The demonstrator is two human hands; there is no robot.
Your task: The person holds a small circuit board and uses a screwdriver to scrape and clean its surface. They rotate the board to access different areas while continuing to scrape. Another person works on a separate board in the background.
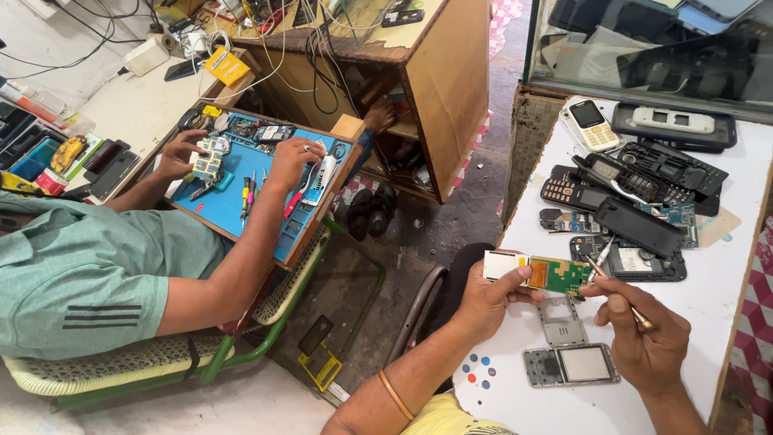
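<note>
Left hand: the left hand (483, 302) is closed in a pinch on a phone circuit board (538, 272), thumb on top and fingers beneath, holding it level above the near edge of the white table (717, 306).

Right hand: the right hand (644, 326) is curled around a thin metal tool (616, 290), gripped like a pen; the tool's tip rests at the right end of the board.

Circuit board: green in the middle with an orange patch, a white screen piece at its left end; it hangs between the two hands, clear of the tabletop.

Just below: a grey keypad frame (561, 321) and a grey phone housing with a pale screen window (572, 365) lie flat on the table, between the two wrists.

Just beyond: an opened dark phone body (640, 262) lies right behind the board, with a heap of black handsets and back covers (620, 189) farther back.

Far end of table: a white keypad phone (590, 122) and a black tray holding a white shell (675, 125) sit beneath a glass display case (644, 48).

Across the floor: a co-worker in a green shirt (88, 266) sits in a woven chair (121, 362), both hands on a blue work mat (258, 185) strewn with parts and small tools.

Behind the co-worker: a wooden cabinet (443, 80) tangled with cables.
</note>
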